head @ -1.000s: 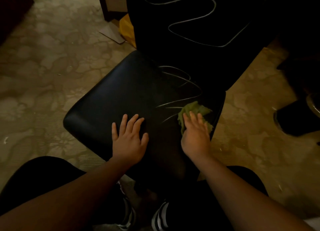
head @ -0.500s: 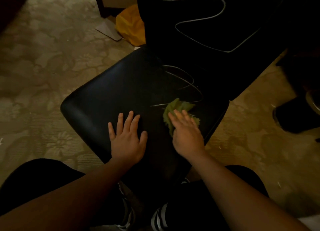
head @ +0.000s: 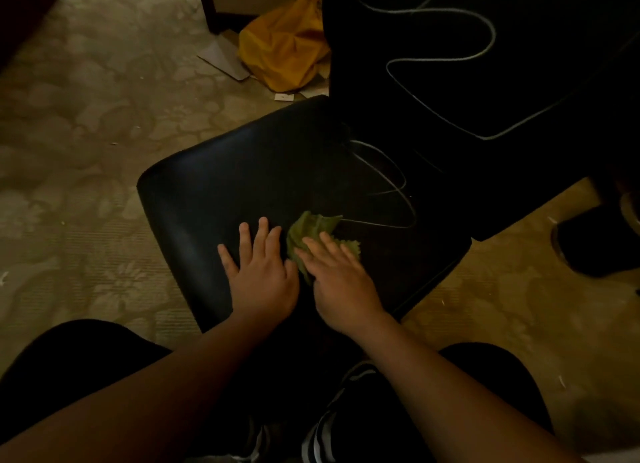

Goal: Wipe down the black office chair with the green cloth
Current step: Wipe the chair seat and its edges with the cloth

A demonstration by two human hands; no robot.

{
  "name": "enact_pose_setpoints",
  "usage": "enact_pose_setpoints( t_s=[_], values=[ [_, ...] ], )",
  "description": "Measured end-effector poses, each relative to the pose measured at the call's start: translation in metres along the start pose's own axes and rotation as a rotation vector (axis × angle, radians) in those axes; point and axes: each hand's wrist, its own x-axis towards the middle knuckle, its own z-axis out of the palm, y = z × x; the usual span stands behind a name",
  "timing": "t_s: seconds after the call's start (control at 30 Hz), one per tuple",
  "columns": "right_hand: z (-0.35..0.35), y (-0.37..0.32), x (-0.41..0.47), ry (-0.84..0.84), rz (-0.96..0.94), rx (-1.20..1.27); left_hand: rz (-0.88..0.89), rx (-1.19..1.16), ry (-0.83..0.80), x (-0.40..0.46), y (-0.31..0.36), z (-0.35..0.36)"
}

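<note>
Right hand [head: 341,282], fingers flat, presses green cloth [head: 313,232] onto black seat [head: 221,192]; left hand [head: 261,275] rests beside it, fingers spread.

Both arms reach up from the bottom. The left hand [head: 261,275] and right hand [head: 341,282] lie flat, fingers straight, side by side.

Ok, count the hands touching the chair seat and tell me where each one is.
2. The left hand rests flat on the bare chair seat near its front edge; the right hand lies beside it, pressing the green cloth onto the seat.
</note>
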Motion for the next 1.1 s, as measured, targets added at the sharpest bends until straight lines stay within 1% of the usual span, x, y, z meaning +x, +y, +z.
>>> enact_pose_setpoints(
  t_s=[0.07,0.1,0.23,0.3,0.33,0.37,0.4,0.5,0.53,0.57,0.63,0.83,0.9,0.97,1.0,1.03,1.1],
  values=[
    [-0.006,0.011,0.008,-0.004,0.006,0.003,0.021,0.013,0.003,0.004,-0.007,-0.002],
    [-0.009,0.017,0.013,0.014,0.046,0.006,0.027,0.019,0.001,0.006,-0.009,-0.004],
    [-0.021,0.035,0.034,0.122,0.353,0.028,0.061,0.037,-0.017,0.016,-0.018,-0.010],
    [-0.021,0.035,0.038,0.144,0.447,-0.006,0.088,0.045,-0.018,0.021,-0.025,-0.012],
    [-0.021,0.031,0.039,0.140,0.456,-0.035,0.100,0.053,-0.018,0.023,-0.028,-0.012],
    [-0.019,0.024,0.040,0.125,0.425,-0.053,0.115,0.060,-0.017,0.025,-0.032,-0.012],
    [-0.018,0.016,0.041,0.095,0.346,-0.060,0.135,0.062,-0.013,0.027,-0.035,-0.011],
    [-0.014,-0.007,0.043,-0.026,-0.014,-0.042,0.209,0.049,0.016,0.032,-0.048,-0.011],
    [-0.013,-0.010,0.045,-0.042,-0.082,-0.036,0.226,0.057,0.016,0.035,-0.053,-0.011],
    [-0.011,-0.010,0.048,-0.036,-0.104,-0.031,0.237,0.068,0.011,0.038,-0.057,-0.011],
    [-0.010,-0.001,0.054,0.004,-0.044,-0.024,0.251,0.087,-0.001,0.044,-0.063,-0.014],
    [-0.019,0.055,0.060,0.200,0.422,-0.066,0.252,0.123,-0.085,0.058,-0.059,-0.031],
    [-0.024,0.071,0.056,0.224,0.522,-0.051,0.248,0.124,-0.090,0.061,-0.055,-0.035],
    [-0.027,0.072,0.053,0.211,0.536,-0.026,0.220,0.111,-0.099,0.064,-0.050,-0.037],
    [-0.027,0.067,0.052,0.193,0.502,-0.016,0.192,0.089,-0.104,0.066,-0.045,-0.037],
    [-0.027,0.058,0.049,0.164,0.431,-0.008,0.156,0.063,-0.107,0.066,-0.039,-0.036],
    [-0.022,0.037,0.040,0.090,0.215,-0.011,0.105,0.025,-0.096,0.063,-0.021,-0.031]
  ],
)
